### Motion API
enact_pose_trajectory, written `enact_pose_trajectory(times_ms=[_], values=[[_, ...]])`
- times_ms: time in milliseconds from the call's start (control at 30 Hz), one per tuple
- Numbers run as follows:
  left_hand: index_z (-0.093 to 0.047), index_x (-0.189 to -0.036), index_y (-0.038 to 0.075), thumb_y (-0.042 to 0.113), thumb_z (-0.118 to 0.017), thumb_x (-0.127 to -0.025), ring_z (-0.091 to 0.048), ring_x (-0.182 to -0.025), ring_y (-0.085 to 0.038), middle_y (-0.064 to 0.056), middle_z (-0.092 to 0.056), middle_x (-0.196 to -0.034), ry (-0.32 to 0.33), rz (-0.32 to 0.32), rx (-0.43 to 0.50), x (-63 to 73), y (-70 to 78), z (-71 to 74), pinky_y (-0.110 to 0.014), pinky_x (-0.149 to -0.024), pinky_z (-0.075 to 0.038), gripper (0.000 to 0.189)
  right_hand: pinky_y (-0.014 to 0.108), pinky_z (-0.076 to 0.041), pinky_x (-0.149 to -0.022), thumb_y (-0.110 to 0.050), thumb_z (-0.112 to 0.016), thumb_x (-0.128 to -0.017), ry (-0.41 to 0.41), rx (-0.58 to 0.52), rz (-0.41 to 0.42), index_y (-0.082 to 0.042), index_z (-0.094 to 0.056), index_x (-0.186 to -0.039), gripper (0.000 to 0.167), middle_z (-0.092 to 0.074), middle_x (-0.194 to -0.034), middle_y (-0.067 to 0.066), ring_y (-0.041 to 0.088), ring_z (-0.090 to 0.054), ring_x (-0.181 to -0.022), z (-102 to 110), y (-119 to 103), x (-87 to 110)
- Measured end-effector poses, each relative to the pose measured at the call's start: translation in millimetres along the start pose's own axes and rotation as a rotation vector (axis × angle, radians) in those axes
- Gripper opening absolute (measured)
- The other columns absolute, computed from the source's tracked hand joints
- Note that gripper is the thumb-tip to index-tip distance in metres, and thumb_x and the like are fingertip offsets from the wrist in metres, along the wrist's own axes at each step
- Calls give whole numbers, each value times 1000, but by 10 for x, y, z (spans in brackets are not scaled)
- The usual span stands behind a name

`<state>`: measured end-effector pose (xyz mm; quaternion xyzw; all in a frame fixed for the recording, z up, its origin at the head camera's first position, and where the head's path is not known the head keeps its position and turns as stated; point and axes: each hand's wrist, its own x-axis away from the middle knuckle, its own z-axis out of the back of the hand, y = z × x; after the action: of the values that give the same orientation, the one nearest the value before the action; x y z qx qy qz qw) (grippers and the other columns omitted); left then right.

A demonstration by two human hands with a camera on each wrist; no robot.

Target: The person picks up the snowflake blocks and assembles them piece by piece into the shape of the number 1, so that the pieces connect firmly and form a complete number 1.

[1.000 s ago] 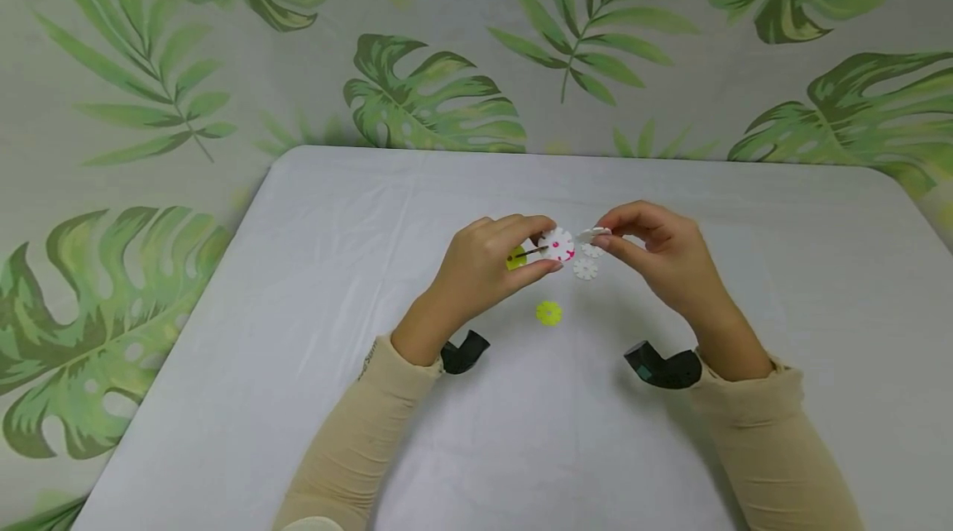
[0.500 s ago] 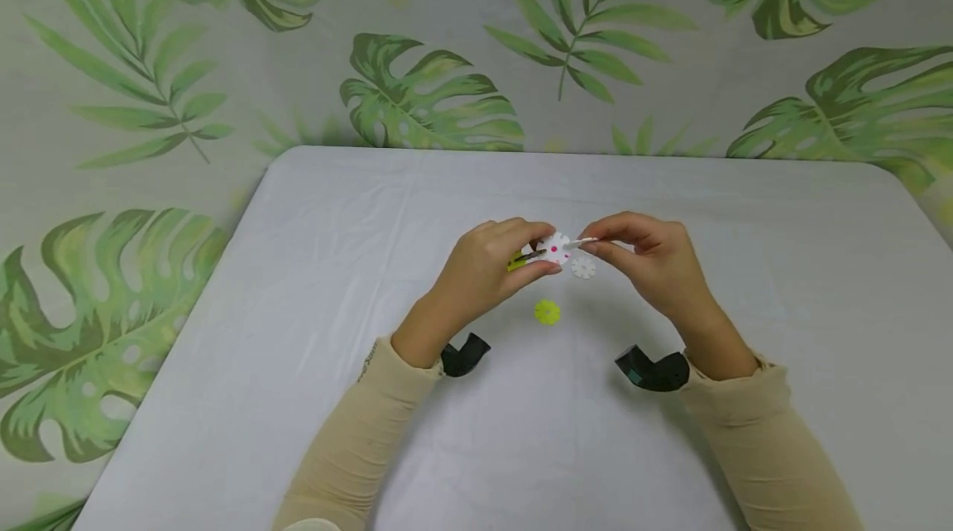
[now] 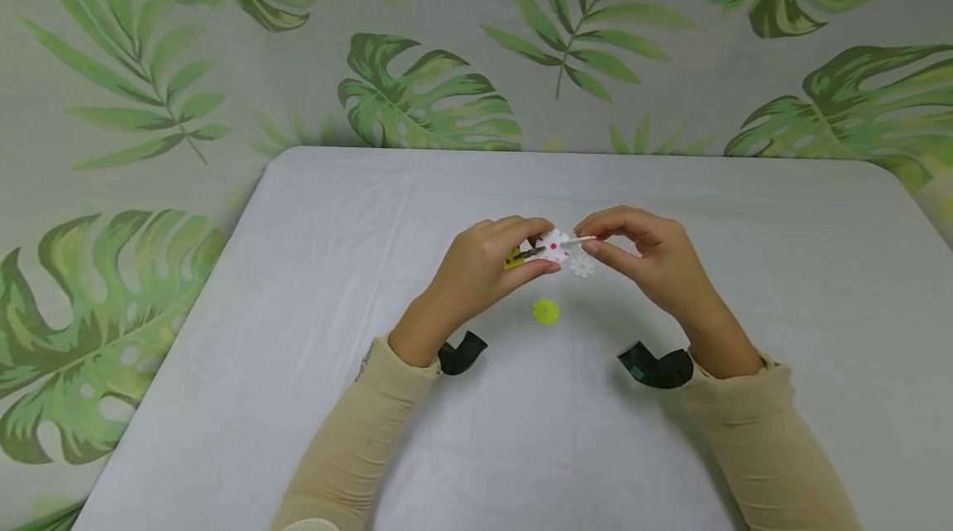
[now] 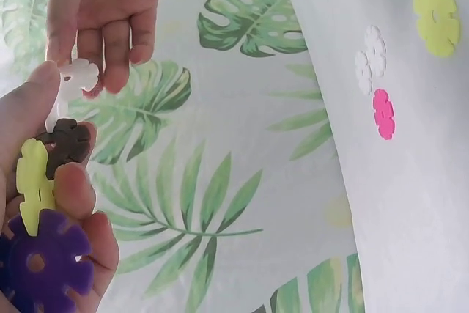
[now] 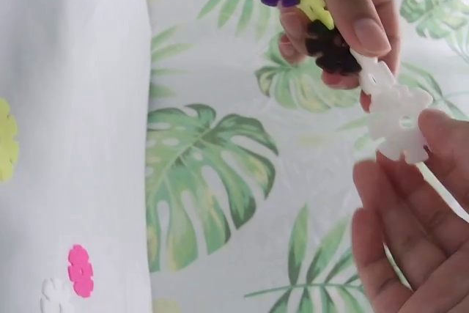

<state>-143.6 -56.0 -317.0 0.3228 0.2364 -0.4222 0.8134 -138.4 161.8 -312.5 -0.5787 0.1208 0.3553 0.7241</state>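
Observation:
My left hand (image 3: 484,262) holds a short chain of flower-shaped interlocking discs. It runs from a purple disc (image 4: 51,269) through a yellow disc (image 4: 33,181) and a dark brown disc (image 5: 331,49) to a white disc (image 3: 553,246) at the free end. Between thumb and fingers my right hand (image 3: 648,250) pinches another white disc (image 5: 401,119), turned edge-on in the head view. The two white discs meet at their rims in the right wrist view; how deep their slots engage cannot be told. Fingers hide part of the chain.
Loose on the white table (image 3: 335,308) lie a yellow disc (image 3: 546,312), white discs (image 4: 370,56) and a pink disc (image 4: 384,113). A leaf-patterned backdrop (image 3: 432,93) stands behind the far edge. Black wrist cameras (image 3: 655,365) stick out below both hands.
My right hand has moved left and turned its white disc edge-on, bringing it against the white disc at the chain's end. The left hand has stayed nearly still.

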Motion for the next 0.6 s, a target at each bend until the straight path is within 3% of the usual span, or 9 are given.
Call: enact_pose_trajectory(times_ms=[233,333,467,600], values=[[-56,-115,1,28,-71,-77,-59,-71,-9,-3,-66,-96,-1,-15,-42,-7,-9,4,-20,-65,-43,48,22,-43,-64,14,-63,-75,26,105,-48,3,-65,-85,14,-62,-80,9,15,-54,-75,8,31,16],[-53,-119,3,31,-71,-77,-57,-73,-9,-3,-65,-98,2,-12,-73,-15,-4,17,-23,-71,-43,54,21,-44,-63,14,-63,-75,62,118,-97,3,-65,-85,15,-63,-79,5,13,-56,-72,-7,23,19],[-56,-118,5,34,-71,-76,-59,-82,-9,-2,-65,-101,-7,-22,-138,-17,15,19,-30,-83,-38,53,22,-48,-63,13,-62,-77,86,34,-164,6,-64,-87,12,-63,-79,6,15,-59,-69,-35,24,16],[-60,-112,6,34,-71,-76,-59,-82,-9,-1,-65,-97,2,-36,-183,-12,34,-9,-32,-82,-38,47,24,-50,-66,8,-61,-81,73,-108,-237,8,-62,-88,7,-63,-81,9,17,-60,-68,-86,46,17]])
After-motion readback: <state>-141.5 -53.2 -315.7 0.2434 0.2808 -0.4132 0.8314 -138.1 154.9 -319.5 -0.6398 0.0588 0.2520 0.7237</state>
